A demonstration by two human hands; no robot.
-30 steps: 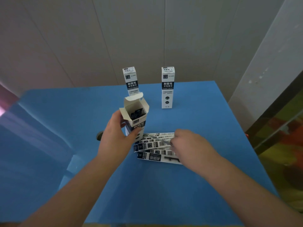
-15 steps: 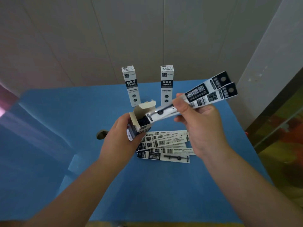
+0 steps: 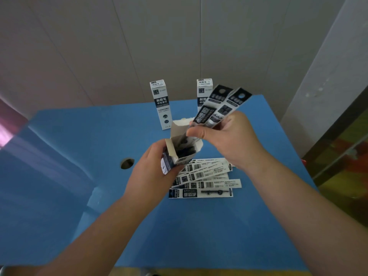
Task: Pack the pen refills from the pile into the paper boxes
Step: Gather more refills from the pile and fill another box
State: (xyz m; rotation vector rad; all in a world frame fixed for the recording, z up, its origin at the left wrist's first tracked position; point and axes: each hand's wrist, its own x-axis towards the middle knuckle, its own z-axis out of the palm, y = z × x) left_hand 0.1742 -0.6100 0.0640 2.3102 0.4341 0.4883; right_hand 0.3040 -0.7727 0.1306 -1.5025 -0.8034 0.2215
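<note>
On the blue worktop (image 3: 199,232) I'm seeing the refill pile (image 3: 205,179) waiting. Left hand (image 3: 151,174) is gripping the open box (image 3: 180,151); right hand (image 3: 229,140) is pinching two refills (image 3: 218,107), feeding them in. Next: pushing them down fully.

Matt paper box (image 3: 179,150), glossy printed refill packs (image 3: 217,108), smooth blue table (image 3: 79,146)
</note>
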